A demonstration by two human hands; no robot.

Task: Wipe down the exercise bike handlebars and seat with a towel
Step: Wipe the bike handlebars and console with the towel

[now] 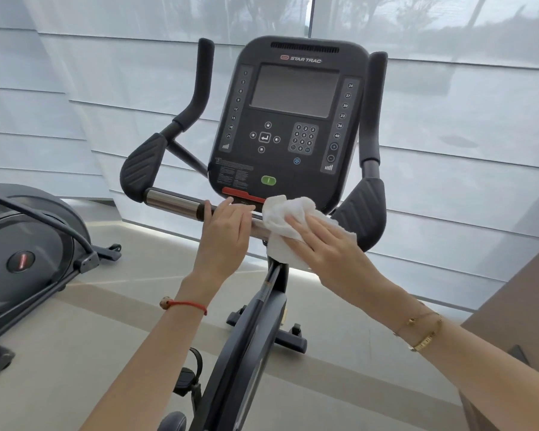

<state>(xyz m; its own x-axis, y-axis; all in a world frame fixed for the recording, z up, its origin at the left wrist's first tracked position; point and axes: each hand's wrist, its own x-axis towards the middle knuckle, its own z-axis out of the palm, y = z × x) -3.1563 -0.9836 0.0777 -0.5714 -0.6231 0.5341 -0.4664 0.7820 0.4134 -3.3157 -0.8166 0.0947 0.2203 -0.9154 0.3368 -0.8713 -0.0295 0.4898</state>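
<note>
Right hand (327, 244) presses towel (288, 223) on the left-to-right handlebar (175, 202).

We stood in a gym or fitness room. A Star Trac exercise bike (255, 275) with a numbered console (293, 119) faced us, and an elliptical trainer (28, 244) stood to its left on the pale tiled floor (137, 275). Translucent roller blinds (464, 150) covered tall windows behind both machines.
</note>
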